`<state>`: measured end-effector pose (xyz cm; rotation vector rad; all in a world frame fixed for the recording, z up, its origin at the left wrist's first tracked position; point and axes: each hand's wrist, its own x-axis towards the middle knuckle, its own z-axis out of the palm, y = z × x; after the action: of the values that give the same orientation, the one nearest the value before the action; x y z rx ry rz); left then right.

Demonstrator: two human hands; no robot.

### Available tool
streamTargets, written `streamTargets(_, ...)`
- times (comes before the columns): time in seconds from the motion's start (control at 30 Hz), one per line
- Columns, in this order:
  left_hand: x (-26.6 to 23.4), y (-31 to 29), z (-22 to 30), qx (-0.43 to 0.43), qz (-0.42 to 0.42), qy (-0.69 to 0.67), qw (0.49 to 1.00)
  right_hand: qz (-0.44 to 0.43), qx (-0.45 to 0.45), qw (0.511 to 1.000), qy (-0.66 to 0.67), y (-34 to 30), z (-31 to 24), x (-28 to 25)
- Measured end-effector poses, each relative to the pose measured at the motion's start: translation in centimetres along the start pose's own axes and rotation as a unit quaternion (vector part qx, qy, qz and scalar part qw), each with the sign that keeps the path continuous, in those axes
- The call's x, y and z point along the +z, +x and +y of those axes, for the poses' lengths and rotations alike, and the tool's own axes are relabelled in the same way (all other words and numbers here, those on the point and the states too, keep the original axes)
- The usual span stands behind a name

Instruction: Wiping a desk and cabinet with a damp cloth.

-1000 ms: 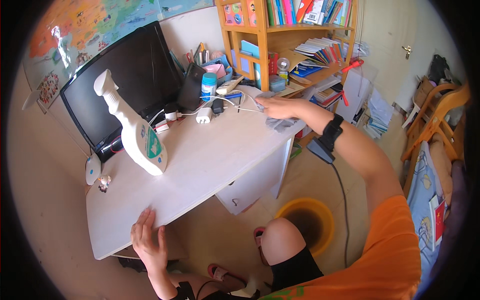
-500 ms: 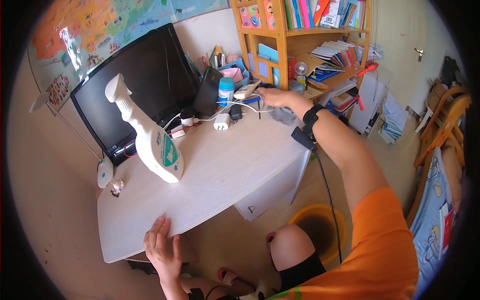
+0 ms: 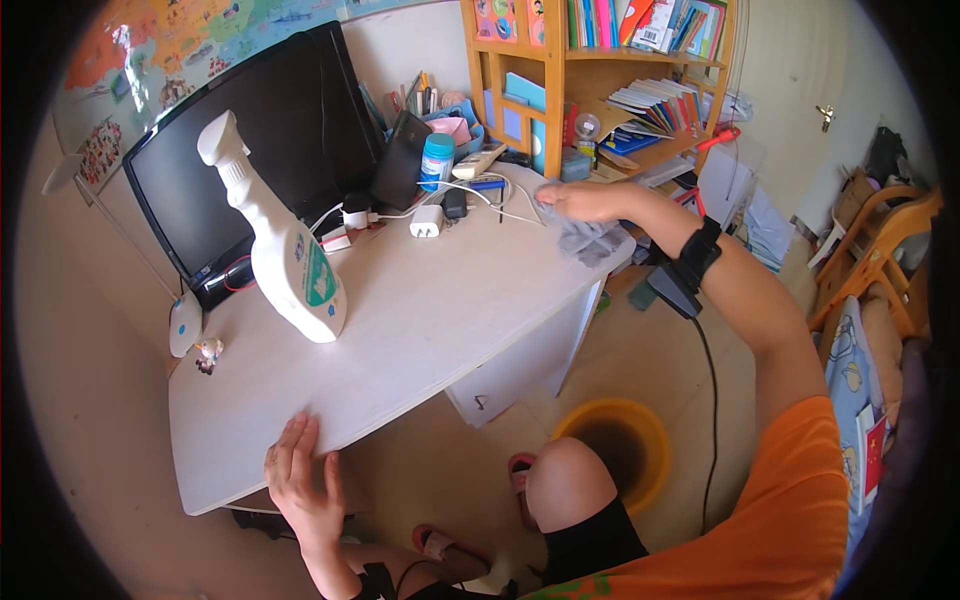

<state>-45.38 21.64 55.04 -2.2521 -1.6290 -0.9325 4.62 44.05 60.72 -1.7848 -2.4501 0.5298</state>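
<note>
My right hand [image 3: 580, 202] reaches to the far right corner of the pale desk [image 3: 400, 340], its fingers gripping a crumpled grey cloth [image 3: 592, 243] pressed against the top. At the front edge rests my left hand [image 3: 303, 470], fingers stretched and holding nothing. A white spray bottle [image 3: 290, 262] with a green label stands upright on the left half of the desk. Close to the right hand are a white power strip [image 3: 478, 162], a blue tub [image 3: 437, 160], a white charger [image 3: 426, 221], a black adapter [image 3: 455, 204] and loose white cables.
A black monitor [image 3: 270, 150] and a desk lamp [image 3: 185, 322] line the back left, with a small figurine [image 3: 208, 354] in front. A wooden bookshelf [image 3: 553, 110] rises behind the right corner. On the floor sits a yellow bucket [image 3: 655, 455].
My right hand has moved right and toward me across the desk corner with the cloth. My left hand stays at the front edge. The whole view has shifted slightly.
</note>
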Motion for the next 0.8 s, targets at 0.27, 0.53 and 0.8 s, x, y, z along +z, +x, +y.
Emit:
streamTargets(0.27, -0.3, -0.2, 0.3, -0.005, -0.010, 0.000, 1.000, 0.094, 0.035, 0.992, 0.083, 6.7, 1.5, 0.4)
streamTargets(0.53, -0.4, -0.6, 0.1, -0.003, -0.017, -0.005, 1.000, 0.120, -0.012, 0.980, 0.156, 5.2, 3.0, 2.0)
streamTargets(0.8, -0.4, -0.2, 0.1, 0.009, 0.006, -0.022, 1.000, 0.117, -0.034, 0.990, 0.077, -9.9, -2.2, 3.1)
